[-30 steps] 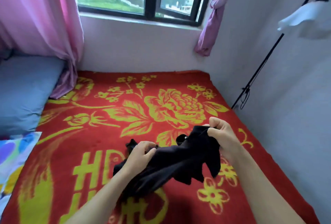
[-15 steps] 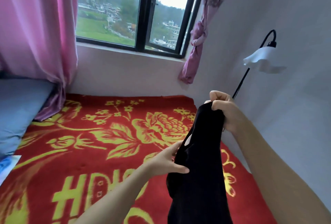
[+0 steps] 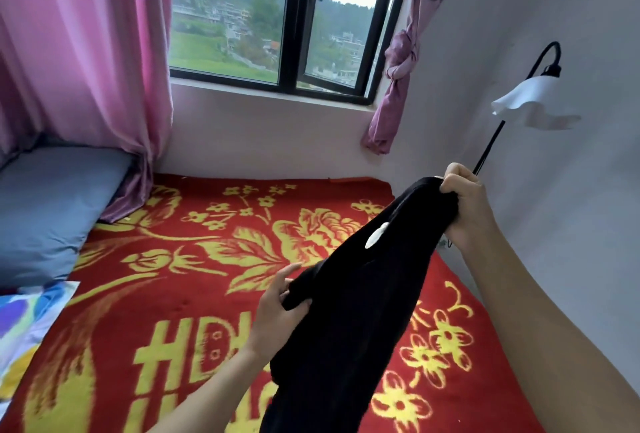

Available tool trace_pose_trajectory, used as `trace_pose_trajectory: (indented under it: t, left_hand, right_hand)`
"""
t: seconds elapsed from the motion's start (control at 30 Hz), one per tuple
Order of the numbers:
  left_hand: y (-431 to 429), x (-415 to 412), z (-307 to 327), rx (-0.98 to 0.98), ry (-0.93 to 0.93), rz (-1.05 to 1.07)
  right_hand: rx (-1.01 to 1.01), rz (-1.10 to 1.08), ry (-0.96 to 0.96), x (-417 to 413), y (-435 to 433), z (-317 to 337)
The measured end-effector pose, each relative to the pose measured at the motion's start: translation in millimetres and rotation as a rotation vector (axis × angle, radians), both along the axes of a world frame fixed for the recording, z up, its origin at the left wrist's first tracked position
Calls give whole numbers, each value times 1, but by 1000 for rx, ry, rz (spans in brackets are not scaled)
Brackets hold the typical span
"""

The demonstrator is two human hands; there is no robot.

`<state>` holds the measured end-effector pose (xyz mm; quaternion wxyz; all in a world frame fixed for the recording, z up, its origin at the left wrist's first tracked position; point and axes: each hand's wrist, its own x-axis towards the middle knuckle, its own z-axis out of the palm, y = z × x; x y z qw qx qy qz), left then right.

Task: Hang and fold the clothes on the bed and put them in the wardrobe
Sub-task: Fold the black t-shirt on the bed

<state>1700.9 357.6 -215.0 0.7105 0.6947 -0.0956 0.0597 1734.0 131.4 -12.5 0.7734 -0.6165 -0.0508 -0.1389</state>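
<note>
A black garment with a small white mark hangs in the air above the bed, which is covered by a red blanket with yellow flowers. My right hand grips the garment's top end, raised near the right wall. My left hand pinches a fold at the garment's left edge, lower down. The cloth's lower end runs out of the frame at the bottom.
A blue pillow lies at the bed's left, with a colourful patterned cloth in front of it. Pink curtains flank the window. A black lamp with a white shade stands against the right wall.
I lifted the black garment off the blanket; my right hand rose toward the wall and the cloth now hangs long. My left hand slid to a fold at its left edge.
</note>
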Motion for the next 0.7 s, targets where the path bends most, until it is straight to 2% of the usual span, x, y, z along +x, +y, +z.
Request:
trace_pose_trajectory:
  t: [0.1,0.2,0.3,0.4,0.57,0.63,0.7]
  left_hand:
    - [17,-5,12,-6,-92,268]
    - [46,-9,35,79,-240,379]
    - [75,-15,59,253,-424,448]
    - [103,-18,72,340,-317,408]
    - [145,-26,74,549,-63,150]
    - [154,-31,66,557,-56,148]
    - [159,-38,52,466,-2,178]
  right_hand:
    - [66,-36,3,2,-3,-6]
    - [35,-93,20,4,-7,-15]
    - [-94,-118,20,8,-7,-30]
    - [-230,-83,-31,13,0,-48]
    - [-432,-9,15,15,12,-80]
    - [-484,59,82,13,17,-96]
    - [-515,148,178,10,21,-114]
